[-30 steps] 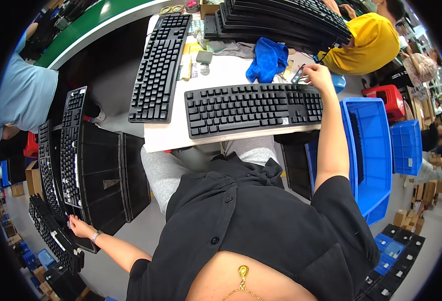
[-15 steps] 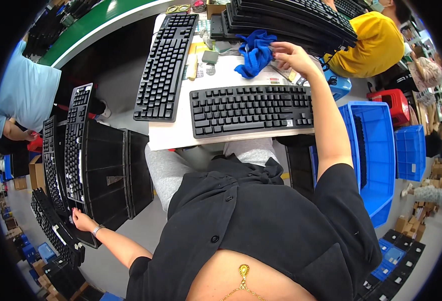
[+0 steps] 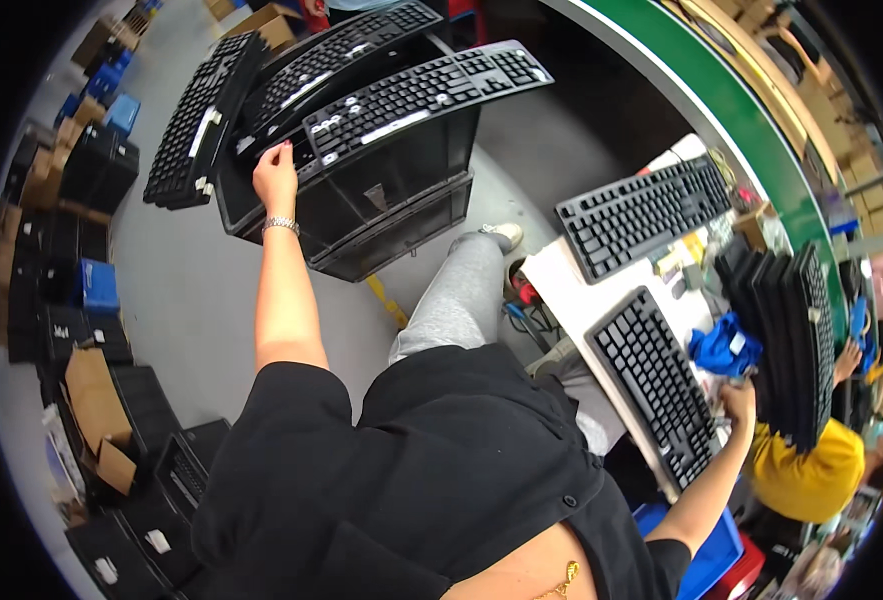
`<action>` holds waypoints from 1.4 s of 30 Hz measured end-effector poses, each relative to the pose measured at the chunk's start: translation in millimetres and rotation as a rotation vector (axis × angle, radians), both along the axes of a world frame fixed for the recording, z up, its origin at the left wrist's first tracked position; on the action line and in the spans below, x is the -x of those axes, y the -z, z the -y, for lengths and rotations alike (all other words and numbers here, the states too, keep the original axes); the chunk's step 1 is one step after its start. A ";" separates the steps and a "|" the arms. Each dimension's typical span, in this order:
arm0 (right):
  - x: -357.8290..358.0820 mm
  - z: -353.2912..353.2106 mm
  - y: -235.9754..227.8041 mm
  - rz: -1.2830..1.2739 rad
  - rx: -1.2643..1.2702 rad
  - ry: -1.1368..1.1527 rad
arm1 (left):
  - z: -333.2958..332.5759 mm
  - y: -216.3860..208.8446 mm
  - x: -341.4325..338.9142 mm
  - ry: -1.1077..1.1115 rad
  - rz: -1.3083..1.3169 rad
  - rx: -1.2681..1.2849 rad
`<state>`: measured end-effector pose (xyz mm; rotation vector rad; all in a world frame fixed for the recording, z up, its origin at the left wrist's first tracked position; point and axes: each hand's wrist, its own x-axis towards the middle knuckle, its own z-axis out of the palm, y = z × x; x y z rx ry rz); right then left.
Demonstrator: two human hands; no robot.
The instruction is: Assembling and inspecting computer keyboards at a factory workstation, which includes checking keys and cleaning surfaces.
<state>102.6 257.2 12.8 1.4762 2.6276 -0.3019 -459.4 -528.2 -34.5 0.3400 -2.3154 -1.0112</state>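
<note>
Far left: stacks of black plastic crates (image 3: 36,250) w/ one blue crate (image 3: 96,285) among them, plus open brown cardboard boxes (image 3: 96,415) lower down on the grey floor.

Upper left-centre: black keyboard leaning at the crate's side (image 3: 196,125). Just beside it, left hand (image 3: 274,175), arm stretched fwd, silver bracelet (image 3: 281,224) at wrist; fingers curled & pressed together at the near edge of a long black keyboard w/ white-marked keys (image 3: 421,100) lying across the top of a big black open crate (image 3: 381,205). Another black keyboard behind it, same crate.

Centre: grey trouser leg (image 3: 461,300) and black shirt.

Right: white worktable (image 3: 571,285) w/ two black keyboards flat – one farther (image 3: 646,210), one nearer (image 3: 661,385). Blue cloth (image 3: 723,348) just beside the nearer one. Right hand (image 3: 736,400) at that keyboard's far edge, near cloth; finger state – can't tell, too small. Upright row of black keyboards (image 3: 791,340) just beyond. Person in yellow top (image 3: 806,475) at far right.
</note>
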 end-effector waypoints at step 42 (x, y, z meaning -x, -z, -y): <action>593.0 346.7 -32.7 -0.877 0.724 -0.682 | -252.9 -25.6 62.0 0.869 -0.104 0.466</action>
